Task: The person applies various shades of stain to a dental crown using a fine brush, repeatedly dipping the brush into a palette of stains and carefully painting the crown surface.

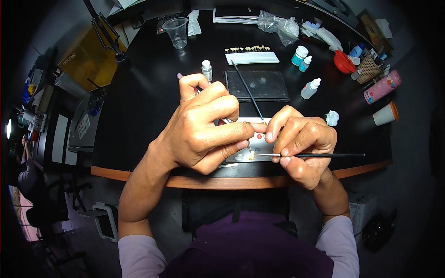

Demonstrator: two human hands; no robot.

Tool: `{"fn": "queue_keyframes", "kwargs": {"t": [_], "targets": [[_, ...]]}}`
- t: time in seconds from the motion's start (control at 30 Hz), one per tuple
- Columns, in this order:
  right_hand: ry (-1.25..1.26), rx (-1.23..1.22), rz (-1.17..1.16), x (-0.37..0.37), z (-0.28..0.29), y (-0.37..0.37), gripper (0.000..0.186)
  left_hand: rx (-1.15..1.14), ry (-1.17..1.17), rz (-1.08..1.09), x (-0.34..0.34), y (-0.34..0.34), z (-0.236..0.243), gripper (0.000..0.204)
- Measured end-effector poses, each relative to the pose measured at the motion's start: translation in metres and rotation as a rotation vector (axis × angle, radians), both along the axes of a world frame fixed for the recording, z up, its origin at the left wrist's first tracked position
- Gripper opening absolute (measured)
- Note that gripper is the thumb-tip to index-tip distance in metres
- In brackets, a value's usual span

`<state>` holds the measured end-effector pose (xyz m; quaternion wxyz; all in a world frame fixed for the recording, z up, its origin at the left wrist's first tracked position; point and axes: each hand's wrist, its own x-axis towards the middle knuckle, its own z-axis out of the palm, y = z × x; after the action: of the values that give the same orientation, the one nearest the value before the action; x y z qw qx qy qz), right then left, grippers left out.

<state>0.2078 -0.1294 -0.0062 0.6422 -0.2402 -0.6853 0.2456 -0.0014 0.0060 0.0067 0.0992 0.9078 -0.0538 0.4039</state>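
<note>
L hand (206, 125) w/ tweezers (249, 147), R hand (306, 141) w/ brush (340, 154), tooth-like pc (251, 156) btwn

Apparent dental lab, tooth shade guide (252, 58), dropper bottle (309, 90), fine brush (346, 154), black worktable (139, 116)

Head view: worn fisheye, left of a pair, upright, facing down; left hand (206, 125) and right hand (306, 148) close, mid-frame, desk (139, 116) stretching beyond (straight edges bow toward the rim).
</note>
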Motion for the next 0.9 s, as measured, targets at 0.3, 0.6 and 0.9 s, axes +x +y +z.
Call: {"fn": "queue_keyframes", "kwargs": {"t": [0.3,0.6,0.9], "targets": [[-0.023,-0.01,0.006,0.0004,0.0029,-0.0013,0.014,0.004,0.01,0.003,-0.0005,-0.0001,0.0015,0.022],[0.01,0.003,0.015,-0.0006,0.0002,0.0002,0.014,-0.029,0.017,-0.01,0.0015,0.0,-0.0004,0.021],[-0.01,0.03,0.019,0.0003,0.0043,-0.0001,0.015,-0.061,0.009,-0.021,0.0028,0.001,-0.0016,0.021]]}}
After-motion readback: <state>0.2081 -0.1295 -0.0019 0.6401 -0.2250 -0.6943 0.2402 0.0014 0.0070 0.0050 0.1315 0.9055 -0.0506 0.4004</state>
